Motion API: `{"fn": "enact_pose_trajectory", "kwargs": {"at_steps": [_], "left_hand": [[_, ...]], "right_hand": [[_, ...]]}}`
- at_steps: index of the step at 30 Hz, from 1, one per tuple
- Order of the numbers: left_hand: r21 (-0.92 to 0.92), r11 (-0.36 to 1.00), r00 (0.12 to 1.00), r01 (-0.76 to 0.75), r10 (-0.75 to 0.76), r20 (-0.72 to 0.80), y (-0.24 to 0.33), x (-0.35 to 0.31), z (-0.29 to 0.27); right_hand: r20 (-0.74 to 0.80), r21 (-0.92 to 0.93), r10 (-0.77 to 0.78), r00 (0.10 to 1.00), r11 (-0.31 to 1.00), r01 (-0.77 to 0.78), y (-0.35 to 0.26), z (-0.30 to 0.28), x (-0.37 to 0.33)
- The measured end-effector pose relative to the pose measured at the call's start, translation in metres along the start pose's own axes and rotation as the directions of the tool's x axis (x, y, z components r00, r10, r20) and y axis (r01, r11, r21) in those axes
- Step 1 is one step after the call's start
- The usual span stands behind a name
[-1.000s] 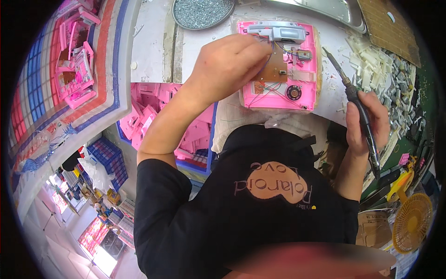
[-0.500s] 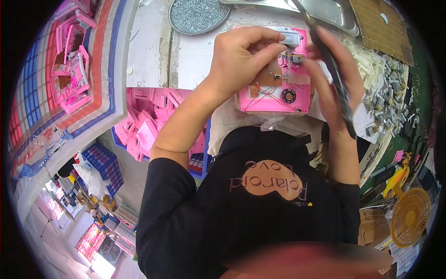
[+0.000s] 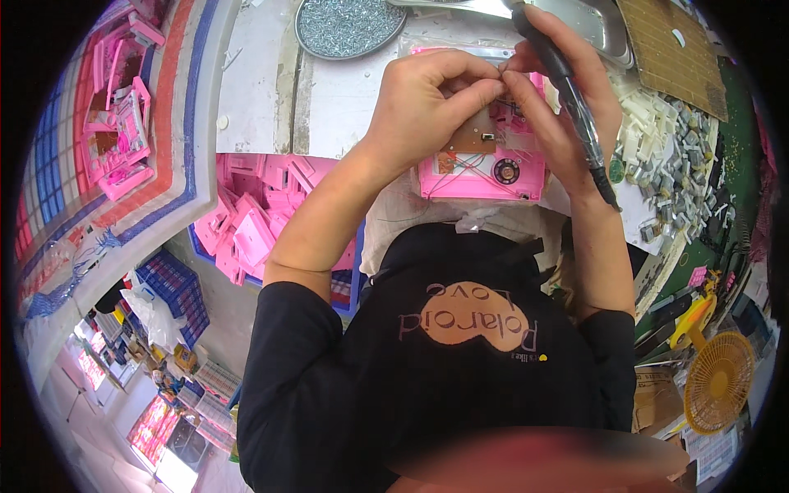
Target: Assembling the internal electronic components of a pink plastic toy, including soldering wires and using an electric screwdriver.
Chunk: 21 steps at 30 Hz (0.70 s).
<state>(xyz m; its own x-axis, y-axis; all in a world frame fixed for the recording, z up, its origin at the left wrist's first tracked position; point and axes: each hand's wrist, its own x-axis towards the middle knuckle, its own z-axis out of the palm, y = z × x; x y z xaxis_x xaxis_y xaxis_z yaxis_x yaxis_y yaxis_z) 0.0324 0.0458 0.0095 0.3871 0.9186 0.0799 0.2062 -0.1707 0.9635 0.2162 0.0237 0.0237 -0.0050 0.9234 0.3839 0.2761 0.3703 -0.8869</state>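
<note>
My left hand point(image 3: 423, 103) is closed in a pinch above a pink plastic housing point(image 3: 460, 186), on something too small to make out. The thumb and fingertips of my right hand point(image 3: 593, 90) meet the left fingertips there. Across that same right hand lies a long black tool point(image 3: 580, 111) with a metal front end, pointing up and away; its exact kind is unclear. Inside the housing are a brown circuit board point(image 3: 472, 141), thin wires and a round black part point(image 3: 506, 171). My hands cover the housing's far part.
A round dish of screws point(image 3: 349, 29) stands at the far left, and a metal tray point(image 3: 593, 31) lies at the back right. Small metal and white parts point(image 3: 666, 156) are heaped on the right. Pink housings fill a blue crate point(image 3: 201, 238) below the table edge. A yellow fan point(image 3: 719, 382) stands lower right.
My right hand has moved left and up, and its fingertips now meet those of my left hand. The black tool has shifted with it. My left hand has hardly moved.
</note>
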Motion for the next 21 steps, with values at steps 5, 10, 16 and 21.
{"fn": "enact_pose_trajectory", "kwargs": {"at_steps": [5,10,16,21], "left_hand": [[0.082,0.991,0.991,0.107,-0.113,0.066,0.013,0.002,-0.005],[-0.145,0.969,0.978,0.2,-0.189,0.085,0.004,0.003,-0.01],[-0.182,0.971,0.988,0.154,-0.148,0.044,0.003,0.001,-0.007],[0.204,0.97,0.988,-0.13,0.143,-0.053,-0.002,0.0,-0.007]], "right_hand": [[0.093,-0.224,-0.145,0.985,0.961,0.162,-0.008,-0.006,0.004],[0.011,-0.376,-0.433,0.901,0.833,0.405,-0.002,0.0,-0.009],[-0.072,-0.379,-0.303,0.95,0.889,0.255,0.006,0.004,-0.02],[-0.046,-0.315,-0.218,0.975,0.929,0.193,0.002,0.003,-0.034]]}}
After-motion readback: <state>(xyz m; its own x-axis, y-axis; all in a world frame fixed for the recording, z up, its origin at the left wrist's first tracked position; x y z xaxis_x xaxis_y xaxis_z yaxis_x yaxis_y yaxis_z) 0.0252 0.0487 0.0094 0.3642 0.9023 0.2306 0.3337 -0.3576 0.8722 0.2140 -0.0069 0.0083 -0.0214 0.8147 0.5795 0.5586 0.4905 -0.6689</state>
